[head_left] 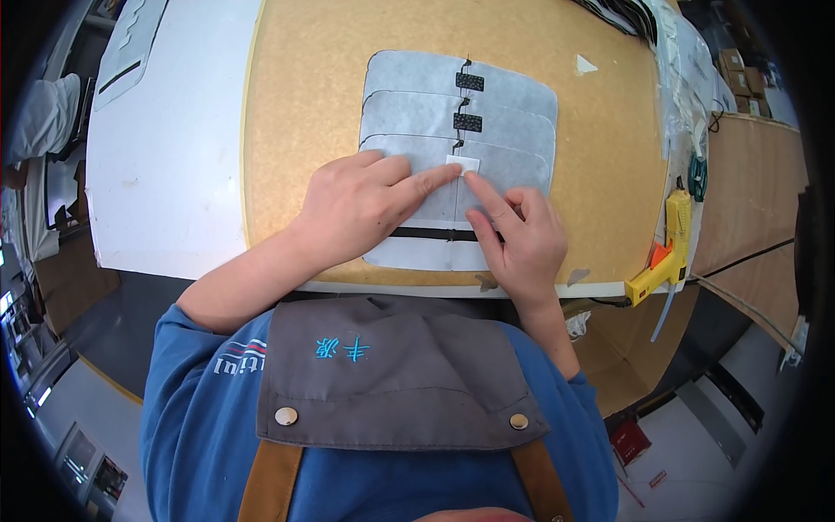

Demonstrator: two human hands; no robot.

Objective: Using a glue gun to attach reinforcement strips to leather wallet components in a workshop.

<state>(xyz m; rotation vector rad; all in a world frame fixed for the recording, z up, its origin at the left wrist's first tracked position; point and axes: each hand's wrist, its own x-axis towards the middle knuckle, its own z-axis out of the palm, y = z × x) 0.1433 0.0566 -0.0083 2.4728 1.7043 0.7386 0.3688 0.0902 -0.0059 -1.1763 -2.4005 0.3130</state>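
A light grey layered piece (404, 113) with rounded corners and overlapping curved flaps lies flat on the tan board. A thin line runs down its middle. Two black textured rectangles (470, 83) sit along that line, and a small white square patch (470, 163) lies below them. My left hand (361, 200) presses its stretched index fingertip on the patch, its other fingers curled loosely. At the patch's lower edge rests the index fingertip of my right hand (526, 230), its thumb held apart and the other fingers bent. Neither hand grips anything. A black strip (435, 233) crosses the piece lower down.
The tan board (304, 87) covers the white table (174, 157). At the right edge is a yellow glue gun (665, 257) with a glue stick. A white scrap (585, 64) lies at the far right, near plastic-wrapped material (683, 52). A cardboard box (631, 348) stands below the table edge.
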